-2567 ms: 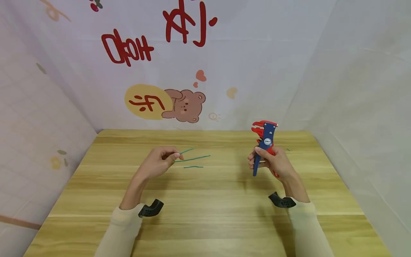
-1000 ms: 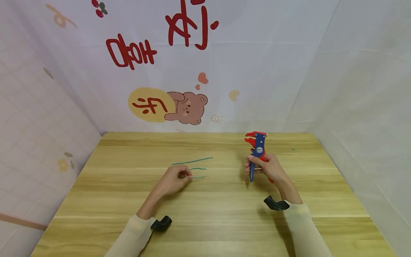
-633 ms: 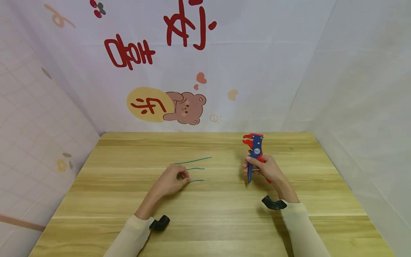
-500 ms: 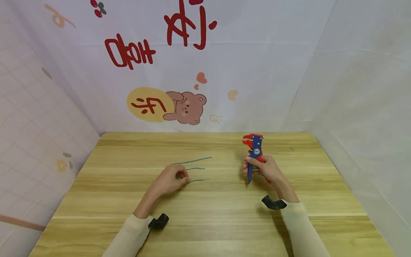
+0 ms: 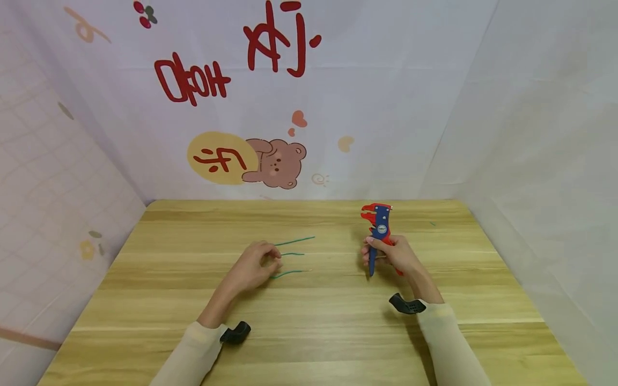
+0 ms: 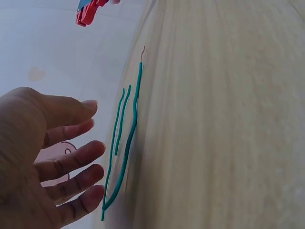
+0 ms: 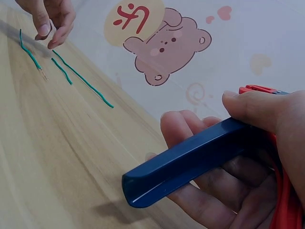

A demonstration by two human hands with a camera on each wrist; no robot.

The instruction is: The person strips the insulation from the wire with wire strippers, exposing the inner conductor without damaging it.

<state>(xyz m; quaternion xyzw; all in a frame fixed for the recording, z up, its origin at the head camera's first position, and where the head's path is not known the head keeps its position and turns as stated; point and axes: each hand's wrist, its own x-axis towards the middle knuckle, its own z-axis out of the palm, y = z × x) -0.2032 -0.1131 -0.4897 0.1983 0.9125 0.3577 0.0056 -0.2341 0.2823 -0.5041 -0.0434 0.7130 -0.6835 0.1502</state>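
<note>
Three green wires lie roughly side by side on the table. The nearest wire [image 5: 288, 273] shows bare copper at its right end. Beyond it are a short wire [image 5: 293, 254] and a longer wire [image 5: 298, 240]. My left hand [image 5: 252, 267] hovers at their left ends and hides part of them in the head view. In the left wrist view its thumb and fingers stand apart, holding nothing. My right hand [image 5: 403, 260] grips a red and blue wire stripper [image 5: 380, 227] upright by its handles, red jaws apart and pointing left. The blue handle [image 7: 186, 160] fills the right wrist view.
A tiny green scrap [image 5: 432, 224] lies at the back right of the wooden table [image 5: 328, 327]. White printed sheeting [image 5: 386, 96] closes off the back and both sides.
My left hand brought a wire toward me, laid it in front of the other two and let go, then drew slightly back from it. The wire stripper moved a little left and nearer.
</note>
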